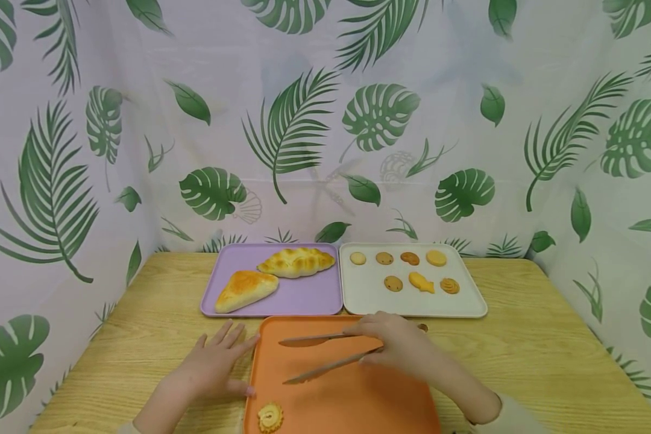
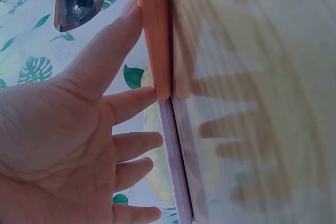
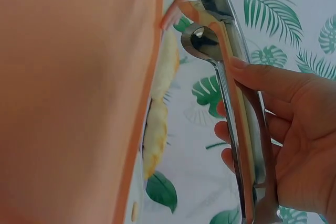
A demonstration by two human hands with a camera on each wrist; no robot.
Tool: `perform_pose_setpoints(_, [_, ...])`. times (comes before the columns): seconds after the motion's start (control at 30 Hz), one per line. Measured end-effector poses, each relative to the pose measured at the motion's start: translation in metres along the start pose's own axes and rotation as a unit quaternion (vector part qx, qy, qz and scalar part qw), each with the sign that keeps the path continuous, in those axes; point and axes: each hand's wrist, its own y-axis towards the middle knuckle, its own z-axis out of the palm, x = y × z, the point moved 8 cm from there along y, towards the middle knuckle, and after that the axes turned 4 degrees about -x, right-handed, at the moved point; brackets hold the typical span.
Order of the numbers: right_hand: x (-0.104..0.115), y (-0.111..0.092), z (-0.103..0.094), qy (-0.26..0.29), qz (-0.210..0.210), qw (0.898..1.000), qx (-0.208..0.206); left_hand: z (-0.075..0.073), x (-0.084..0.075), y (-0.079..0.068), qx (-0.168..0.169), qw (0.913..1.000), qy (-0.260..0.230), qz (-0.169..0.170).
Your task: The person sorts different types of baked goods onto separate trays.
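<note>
My right hand (image 1: 398,346) grips a pair of metal tongs (image 1: 325,369) above the orange tray (image 1: 352,404). The tongs' arms are spread apart and point left, with nothing between their tips. Thumb and fingers wrap round the tongs (image 3: 226,87) in the right wrist view. At the orange tray's left edge lies my left hand (image 1: 208,364), fingers spread; its thumb and index finger touch the rim (image 2: 155,35) in the left wrist view. One round, ridged cookie (image 1: 270,417) sits in the tray's near left corner.
Behind, a purple tray (image 1: 309,298) carries a triangular bread (image 1: 246,290) and a braided bread (image 1: 296,263). Beside it, a white tray (image 1: 360,301) holds several cookies, including a fish-shaped one (image 1: 421,282). A leaf-print curtain (image 1: 314,199) encloses the wooden table (image 1: 526,349).
</note>
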Motion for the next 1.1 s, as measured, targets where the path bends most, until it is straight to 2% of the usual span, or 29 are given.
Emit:
perform_pose_setpoints(0.17, [0.016,0.001,0.02,-0.006,-0.034,0.999,0.03,-0.001,0.0,0.0,0.0,1.0,-0.008,-0.002])
perform_pose_setpoints(0.3, [0.028,0.003,0.029,-0.011,-0.07,0.997,0.026,-0.002,0.0,0.0,-0.004,0.9999,-0.009,-0.003])
perform_pose_setpoints(0.43, [0.035,0.004,0.036,-0.011,-0.086,0.996,0.025,-0.002,0.0,0.0,-0.009,0.9999,-0.011,-0.006])
perform_pose_setpoints(0.77, [0.044,0.008,0.054,-0.007,-0.09,0.995,0.049,0.0,0.002,0.001,-0.01,0.9999,0.002,-0.004])
perform_pose_setpoints(0.93, [0.046,0.01,0.054,0.0,-0.08,0.995,0.058,0.0,0.002,0.001,-0.009,0.9999,0.003,-0.003])
perform_pose_setpoints(1.1, [0.045,0.008,0.049,-0.01,-0.075,0.996,0.048,0.0,0.003,0.001,-0.009,0.9999,0.004,-0.005])
